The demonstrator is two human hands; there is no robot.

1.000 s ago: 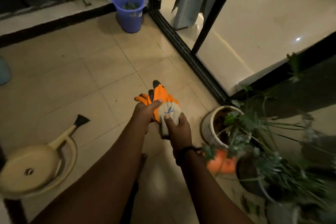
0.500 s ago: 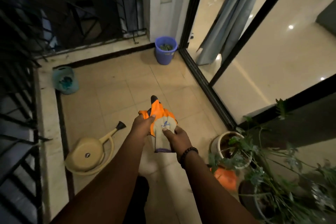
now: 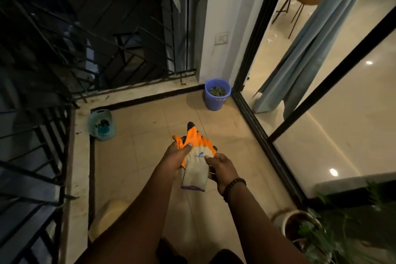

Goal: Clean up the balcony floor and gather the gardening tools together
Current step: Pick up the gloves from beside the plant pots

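**Gloves held in both hands over balcony floor**

Left hand [image 3: 176, 156] grips the orange gardening gloves [image 3: 196, 156] from the side, thumb curled over the orange part. Right hand [image 3: 222, 167] pinches the grey cuff edge. Gloves held above the tiled floor [image 3: 137, 156]. Beyond the gloves: blue bucket [image 3: 216, 96] and teal basket [image 3: 101, 125].

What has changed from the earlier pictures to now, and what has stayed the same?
The view tilted up: railing, teal basket and blue bucket now show, and the watering can slid almost out of view. Unchanged: left hand and right hand still hold the orange gloves.
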